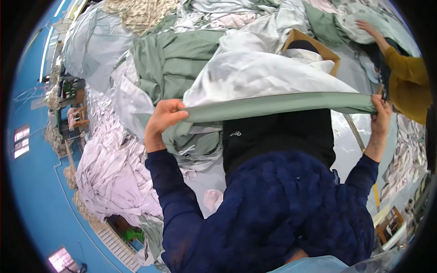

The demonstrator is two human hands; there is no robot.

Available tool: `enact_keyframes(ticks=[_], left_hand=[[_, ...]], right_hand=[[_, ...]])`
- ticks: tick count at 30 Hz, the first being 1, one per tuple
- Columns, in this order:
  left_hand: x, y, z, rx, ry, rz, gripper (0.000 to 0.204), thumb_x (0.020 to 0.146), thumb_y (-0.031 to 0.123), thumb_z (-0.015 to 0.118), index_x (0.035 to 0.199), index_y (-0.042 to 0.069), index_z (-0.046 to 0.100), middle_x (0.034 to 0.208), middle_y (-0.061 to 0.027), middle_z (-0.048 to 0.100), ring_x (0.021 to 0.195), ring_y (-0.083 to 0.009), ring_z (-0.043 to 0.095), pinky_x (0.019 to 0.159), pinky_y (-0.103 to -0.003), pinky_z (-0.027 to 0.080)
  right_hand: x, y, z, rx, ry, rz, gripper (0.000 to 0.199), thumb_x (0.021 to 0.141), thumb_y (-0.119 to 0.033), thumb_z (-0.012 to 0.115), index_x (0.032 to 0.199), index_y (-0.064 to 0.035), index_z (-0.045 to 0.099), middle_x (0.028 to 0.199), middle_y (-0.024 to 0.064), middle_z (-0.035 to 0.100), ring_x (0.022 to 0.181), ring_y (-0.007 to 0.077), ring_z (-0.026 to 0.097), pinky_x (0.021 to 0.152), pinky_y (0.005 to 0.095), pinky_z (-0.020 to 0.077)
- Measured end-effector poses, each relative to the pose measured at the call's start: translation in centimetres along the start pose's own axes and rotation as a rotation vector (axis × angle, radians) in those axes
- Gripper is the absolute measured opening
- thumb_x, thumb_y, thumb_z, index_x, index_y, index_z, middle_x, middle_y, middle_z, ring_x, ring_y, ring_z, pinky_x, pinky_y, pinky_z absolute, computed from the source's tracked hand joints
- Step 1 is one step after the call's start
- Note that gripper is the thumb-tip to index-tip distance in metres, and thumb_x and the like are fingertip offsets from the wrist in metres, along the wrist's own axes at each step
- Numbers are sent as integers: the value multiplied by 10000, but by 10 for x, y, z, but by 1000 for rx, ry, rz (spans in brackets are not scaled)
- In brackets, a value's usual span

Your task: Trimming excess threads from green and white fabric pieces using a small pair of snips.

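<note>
A long green band of fabric (pixel 277 105), the edge of a larger cloth, is stretched straight across in front of me. My left hand (pixel 165 119) pinches its left end between thumb and fingers. At the other end my right hand (pixel 381 113) grips the band, its fingers closed round the corner. Pale white cloth (pixel 264 75) spreads out beyond the band and covers part of my lap. Below the band my black trousers (pixel 277 136) show.
Green cloth (pixel 175 59) lies heaped at the far left, with a pinkish-white fabric pile (pixel 116 170) nearer. An open cardboard box (pixel 335 57) stands behind the white cloth. At the far right a co-worker in a mustard sleeve (pixel 405 68) reaches toward more cloth.
</note>
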State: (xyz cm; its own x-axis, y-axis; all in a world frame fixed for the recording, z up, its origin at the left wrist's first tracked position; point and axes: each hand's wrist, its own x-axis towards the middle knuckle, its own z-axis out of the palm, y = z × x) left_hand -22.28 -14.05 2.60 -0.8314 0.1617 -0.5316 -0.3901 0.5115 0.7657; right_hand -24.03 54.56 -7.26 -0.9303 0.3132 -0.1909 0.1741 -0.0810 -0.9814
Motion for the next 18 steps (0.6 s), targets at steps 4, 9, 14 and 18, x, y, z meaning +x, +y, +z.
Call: enact_keyframes(ticks=[4, 9, 14, 18], left_hand=[[19, 9, 10, -43, -21, 73, 163, 841, 160, 725, 783, 42, 629, 626, 59, 527, 516, -13, 425, 464, -201, 313], [51, -1, 37, -91, 123, 42, 147, 852, 183, 721, 786, 66, 662, 668, 78, 548, 542, -9, 430, 478, -190, 319], [54, -5, 52, -177, 161, 20, 149, 851, 185, 719, 795, 54, 675, 679, 69, 563, 558, -17, 443, 476, -200, 342], [54, -13, 52, -214, 144, 4, 135, 872, 189, 716, 824, 68, 681, 693, 80, 567, 572, -4, 443, 484, -181, 339]], right_hand=[[17, 11, -34, 59, 111, 3, 80, 884, -122, 708, 937, -68, 683, 751, -82, 593, 477, -24, 388, 386, 162, 232], [42, 55, -33, -825, 199, -159, 262, 897, -221, 715, 1095, -50, 720, 907, 2, 703, 770, 71, 612, 701, 235, 473], [-47, -9, 151, -525, 16, -502, 157, 925, -111, 681, 1065, -41, 696, 978, 17, 681, 820, 95, 619, 722, 244, 503], [-102, -19, 275, -406, -625, -508, 219, 781, -64, 778, 961, -16, 663, 853, 88, 637, 752, 198, 625, 649, 293, 496]])
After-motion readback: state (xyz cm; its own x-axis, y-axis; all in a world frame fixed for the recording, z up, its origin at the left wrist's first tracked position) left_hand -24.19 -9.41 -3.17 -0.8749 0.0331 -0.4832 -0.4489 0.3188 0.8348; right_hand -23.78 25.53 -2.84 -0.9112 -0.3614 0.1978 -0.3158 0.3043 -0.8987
